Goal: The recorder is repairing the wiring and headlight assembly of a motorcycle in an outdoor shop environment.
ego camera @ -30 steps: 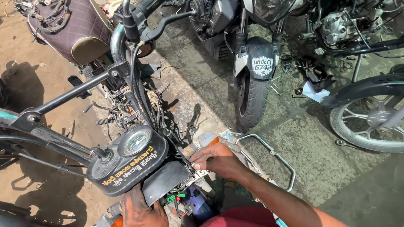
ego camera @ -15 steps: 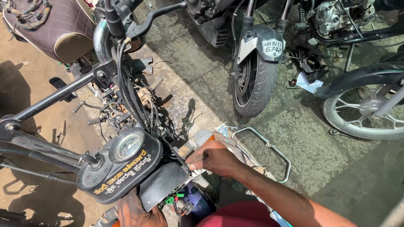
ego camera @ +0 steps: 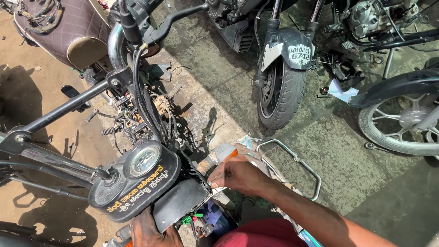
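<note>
Head view shows the right hand (ego camera: 240, 176) has slid left to pinch wiring (ego camera: 215, 185) behind the headlight shell (ego camera: 180, 203), low centre, while the left hand (ego camera: 151, 231) still grips the shell from below.

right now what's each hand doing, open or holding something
Left hand: closed on the lower edge of the black headlight housing.
Right hand: fingers pinched at the housing's side; what they hold cannot be told.

Hard sunlight is falling across an outdoor repair yard, casting sharp shadows on the sandy dirt ground (ego camera: 41, 114). Grey paving slabs (ego camera: 329, 155) are lying beneath a parked motorcycle's front tyre (ego camera: 279, 91), while a spoked wheel (ego camera: 402, 123) is standing at the right edge.
</note>
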